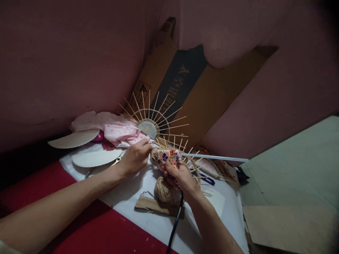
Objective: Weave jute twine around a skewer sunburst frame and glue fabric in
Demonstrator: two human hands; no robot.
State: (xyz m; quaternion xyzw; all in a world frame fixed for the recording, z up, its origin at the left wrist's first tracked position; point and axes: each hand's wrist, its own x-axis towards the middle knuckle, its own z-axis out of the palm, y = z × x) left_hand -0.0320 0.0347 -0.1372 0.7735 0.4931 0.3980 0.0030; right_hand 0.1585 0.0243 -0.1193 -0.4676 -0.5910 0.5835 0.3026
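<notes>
My right hand is wrapped round a glue gun covered in a colourful flower pattern. A long white glue stick juts out of its back to the right, and a black cord hangs from its handle. Left of the gun's front end, my left hand is closed with its fingertips pinched together; what they hold, if anything, is hidden. Just beyond the hands stands a round frame of thin sticks with a pale disc at its centre. Another stick frame lies partly hidden behind the gun and right hand.
A ball of twine rests by a cardboard strip on the white cloth. Two pale ovals, scissors and pink dotted fabric lie left. A blue-handled tool is at right. Large cardboard leans behind.
</notes>
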